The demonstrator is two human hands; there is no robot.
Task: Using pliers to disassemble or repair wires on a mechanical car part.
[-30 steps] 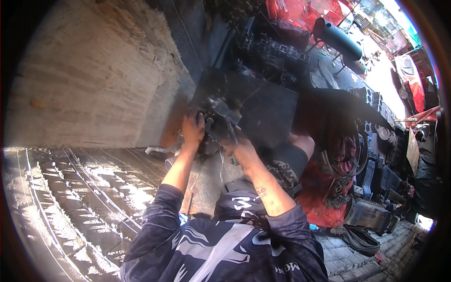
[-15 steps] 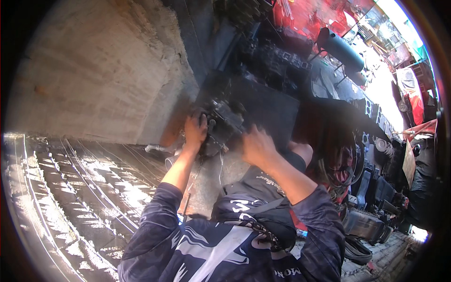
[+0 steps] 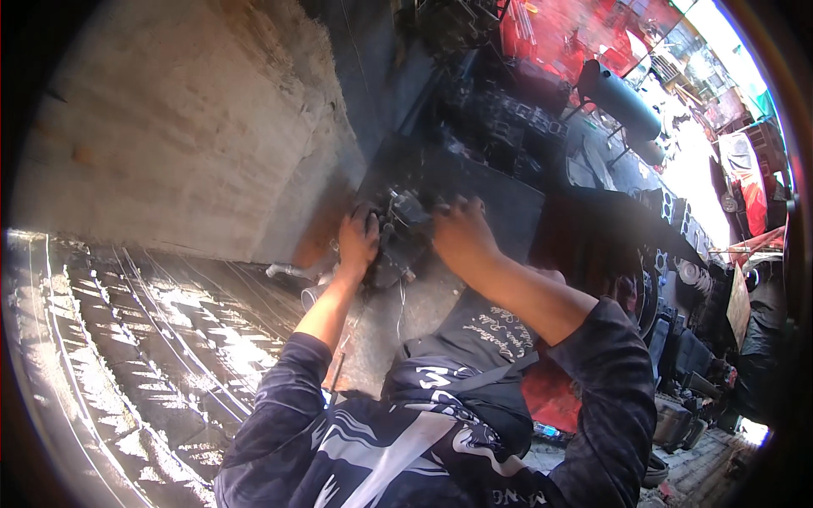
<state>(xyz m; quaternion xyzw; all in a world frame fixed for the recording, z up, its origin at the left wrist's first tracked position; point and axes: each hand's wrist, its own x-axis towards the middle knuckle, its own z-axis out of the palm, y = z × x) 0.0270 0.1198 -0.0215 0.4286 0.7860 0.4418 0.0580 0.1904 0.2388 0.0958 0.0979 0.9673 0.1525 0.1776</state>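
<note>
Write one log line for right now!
left hand: at metal part | right hand: beside it, grip unclear | upper right: blue cylinder

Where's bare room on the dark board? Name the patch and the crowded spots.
The dark board looks bare from the right hand to the board's right edge. It's crowded between that hand and the left hand, around the metal part, and beyond the board's far edge, among machine parts.
</note>
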